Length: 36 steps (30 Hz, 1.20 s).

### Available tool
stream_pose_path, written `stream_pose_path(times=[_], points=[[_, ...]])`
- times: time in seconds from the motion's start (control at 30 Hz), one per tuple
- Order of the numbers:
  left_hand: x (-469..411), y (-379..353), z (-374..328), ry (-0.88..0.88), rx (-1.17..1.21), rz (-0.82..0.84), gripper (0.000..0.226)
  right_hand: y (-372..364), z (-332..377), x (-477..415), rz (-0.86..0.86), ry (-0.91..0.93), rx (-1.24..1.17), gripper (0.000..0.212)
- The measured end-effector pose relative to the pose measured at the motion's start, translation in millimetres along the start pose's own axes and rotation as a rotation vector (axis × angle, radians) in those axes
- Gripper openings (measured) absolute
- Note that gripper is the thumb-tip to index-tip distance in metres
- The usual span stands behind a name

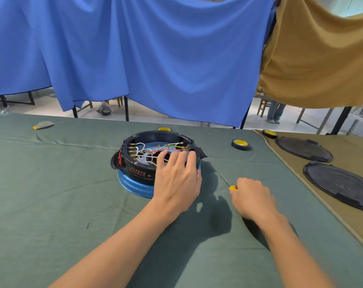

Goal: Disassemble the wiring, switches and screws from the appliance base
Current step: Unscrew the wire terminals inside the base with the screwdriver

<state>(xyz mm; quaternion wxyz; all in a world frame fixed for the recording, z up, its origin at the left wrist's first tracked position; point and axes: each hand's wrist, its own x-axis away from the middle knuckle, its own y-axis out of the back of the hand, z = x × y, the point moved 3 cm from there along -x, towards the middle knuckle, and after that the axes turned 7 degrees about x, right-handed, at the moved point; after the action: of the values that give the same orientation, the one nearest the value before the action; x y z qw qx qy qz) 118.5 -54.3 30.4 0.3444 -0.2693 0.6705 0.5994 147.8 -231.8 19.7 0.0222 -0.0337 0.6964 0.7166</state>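
Plainly, the left hand point(176, 177) grips the near rim of the base point(139, 169) at table centre. The right hand point(251, 198), clamped on the screwdriver point(232, 187), sits at the base's 4 o'clock, with the shaft aimed 11 o'clock toward the wiring point(170, 150).

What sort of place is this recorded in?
Probably a makeshift teardown station in a larger hall: a cloth-covered table, blue sheets hung as partitions, and an opened appliance base with black round covers laid out alongside.
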Motion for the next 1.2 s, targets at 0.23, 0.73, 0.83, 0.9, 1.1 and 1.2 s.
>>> stream_pose_path(times=[0.23,0.73,0.83,0.9,1.1,1.2], points=[[-28.5,-33.0,-34.3,0.282,-0.175,0.185,0.033,-13.5,4.6,-8.8,-0.29,-0.082,-0.427,0.024],[5.7,-1.8,49.0,-0.283,0.246,-0.262,0.028,-24.9,-3.7,-24.5,-0.26,-0.18,-0.802,0.018],[-2.8,2.9,48.6,-0.191,0.219,-0.252,0.042,-19.6,2.9,-24.6,-0.319,-0.208,-0.894,0.019],[-12.5,2.8,35.2,-0.041,0.147,-0.192,0.043,-13.1,10.7,-29.8,-0.346,-0.216,-0.991,0.018],[-30.8,-11.3,12.9,0.177,0.001,0.127,0.046,17.5,51.2,-75.4,-0.305,-0.088,-0.982,0.019],[-29.1,-20.6,24.2,0.07,-0.02,0.206,0.043,27.3,77.6,-98.6,-0.258,0.036,-0.885,0.021]])
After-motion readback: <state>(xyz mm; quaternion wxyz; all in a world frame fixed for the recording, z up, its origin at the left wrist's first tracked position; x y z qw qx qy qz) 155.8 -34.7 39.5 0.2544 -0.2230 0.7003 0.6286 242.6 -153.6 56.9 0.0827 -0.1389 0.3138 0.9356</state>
